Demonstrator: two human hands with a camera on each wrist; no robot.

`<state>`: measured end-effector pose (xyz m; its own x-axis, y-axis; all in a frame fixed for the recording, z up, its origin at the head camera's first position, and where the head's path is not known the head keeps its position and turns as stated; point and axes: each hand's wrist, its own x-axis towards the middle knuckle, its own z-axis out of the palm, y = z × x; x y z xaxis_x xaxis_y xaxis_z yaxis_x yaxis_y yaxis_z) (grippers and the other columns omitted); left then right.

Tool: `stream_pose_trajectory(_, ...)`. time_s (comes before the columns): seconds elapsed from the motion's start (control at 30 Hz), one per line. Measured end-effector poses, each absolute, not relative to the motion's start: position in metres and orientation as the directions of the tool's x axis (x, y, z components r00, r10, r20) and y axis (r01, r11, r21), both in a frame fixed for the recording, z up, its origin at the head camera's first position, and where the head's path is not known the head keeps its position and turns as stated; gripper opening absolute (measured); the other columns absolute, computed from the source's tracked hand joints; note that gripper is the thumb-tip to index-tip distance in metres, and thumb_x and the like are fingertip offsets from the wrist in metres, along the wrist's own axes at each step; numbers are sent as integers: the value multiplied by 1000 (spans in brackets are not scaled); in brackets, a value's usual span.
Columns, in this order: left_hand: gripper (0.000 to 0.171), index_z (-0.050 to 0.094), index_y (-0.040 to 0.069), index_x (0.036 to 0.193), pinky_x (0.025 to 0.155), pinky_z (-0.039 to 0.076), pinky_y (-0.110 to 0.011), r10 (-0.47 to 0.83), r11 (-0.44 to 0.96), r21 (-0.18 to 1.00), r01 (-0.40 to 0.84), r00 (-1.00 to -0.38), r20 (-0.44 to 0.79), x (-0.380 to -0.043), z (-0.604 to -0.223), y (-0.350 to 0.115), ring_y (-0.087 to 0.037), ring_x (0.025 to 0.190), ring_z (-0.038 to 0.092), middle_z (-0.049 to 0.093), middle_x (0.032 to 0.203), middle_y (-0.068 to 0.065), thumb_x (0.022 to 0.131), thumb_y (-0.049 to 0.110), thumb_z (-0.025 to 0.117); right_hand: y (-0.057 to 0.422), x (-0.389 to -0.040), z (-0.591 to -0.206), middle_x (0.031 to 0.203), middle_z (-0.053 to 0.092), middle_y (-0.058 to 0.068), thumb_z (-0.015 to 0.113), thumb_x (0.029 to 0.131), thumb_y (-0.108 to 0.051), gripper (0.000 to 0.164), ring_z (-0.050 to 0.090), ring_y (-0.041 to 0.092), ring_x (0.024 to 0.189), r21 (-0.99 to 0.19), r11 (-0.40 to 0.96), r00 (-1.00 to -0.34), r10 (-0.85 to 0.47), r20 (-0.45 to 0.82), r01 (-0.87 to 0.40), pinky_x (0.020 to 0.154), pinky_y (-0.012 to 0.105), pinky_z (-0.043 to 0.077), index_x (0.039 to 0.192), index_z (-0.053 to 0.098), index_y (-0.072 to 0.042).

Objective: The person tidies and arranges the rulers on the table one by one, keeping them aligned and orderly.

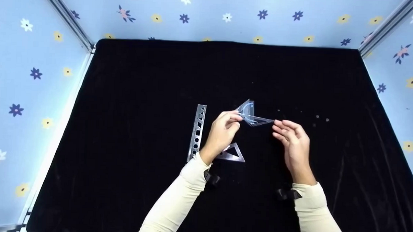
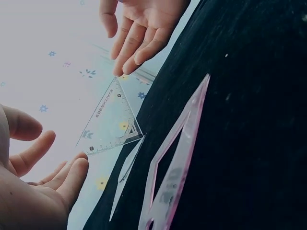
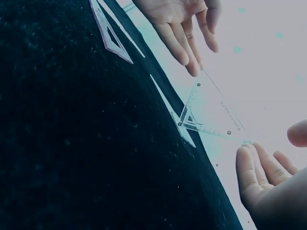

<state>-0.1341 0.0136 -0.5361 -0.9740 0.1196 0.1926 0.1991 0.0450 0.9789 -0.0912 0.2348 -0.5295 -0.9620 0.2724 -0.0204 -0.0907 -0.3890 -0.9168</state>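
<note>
A small clear set square (image 1: pixel 262 120) is held up off the black cloth between the fingertips of both hands. The fingertips of my left hand (image 1: pixel 223 127) touch one corner. Those of my right hand (image 1: pixel 296 141) meet the opposite corner. Both thumbs stand apart from the set square in the wrist views. Beneath it lies another clear set square with a blue arc (image 1: pixel 248 109), partly covered by the left hand. A pinkish set square (image 2: pixel 180 167) rests near the left wrist, which hides part of it in the head view.
Left of the left hand lies a clear ruler with cut-out shapes (image 1: pixel 198 124). Black cloth (image 1: pixel 142 93) covers the table. Blue flowered panels (image 1: pixel 223 29) enclose its back and sides, with metal posts at the corners.
</note>
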Motion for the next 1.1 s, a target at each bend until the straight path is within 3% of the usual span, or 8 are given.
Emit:
stream_pose_trajectory(0.43, 19, 68, -10, 101, 94, 52, -26, 143, 24, 983, 181, -974, 176, -129, -539, 15, -22, 103, 66, 64, 122, -21, 87, -8, 56, 237, -88, -542, 96, 69, 26, 52, 93, 12, 17, 71, 39, 92, -878, -468, -949, 311, -53, -104, 82, 44, 59, 109, 57, 11)
stream_pose_trajectory(0.63, 17, 66, -15, 100, 96, 52, -33, 151, -23, 982, 189, -970, 190, -120, -529, 21, -37, 107, 64, 61, 121, -29, 87, -14, 55, 241, -86, -543, 92, 69, 24, 57, 93, 13, 13, 72, 37, 89, -893, -433, -945, 326, -31, -120, 80, 42, 59, 105, 59, 12)
stream_pose_trajectory(0.73, 14, 67, -15, 99, 95, 53, -33, 144, -44, 978, 205, -967, 209, -120, -535, 22, -39, 109, 63, 61, 118, -30, 88, -14, 58, 242, -88, -546, 91, 69, 22, 61, 91, 13, 12, 73, 33, 86, -908, -402, -942, 334, -23, -120, 78, 40, 60, 104, 60, 13)
stream_pose_trajectory(0.93, 12, 67, -12, 101, 89, 56, -31, 137, -110, 981, 161, -975, 175, -122, -544, 24, -35, 99, 68, 65, 108, -24, 90, -10, 63, 241, -90, -548, 88, 68, 20, 67, 87, 15, 16, 73, 29, 82, -920, -376, -935, 354, -29, -113, 75, 35, 60, 102, 60, 14)
stream_pose_trajectory(1.1, 12, 65, -14, 102, 86, 57, -32, 151, -150, 983, 107, -980, 130, -123, -546, 26, -40, 95, 69, 68, 99, -21, 91, -10, 62, 243, -90, -549, 88, 67, 21, 67, 85, 18, 19, 73, 27, 80, -920, -370, -930, 367, -21, -126, 74, 33, 60, 102, 59, 17)
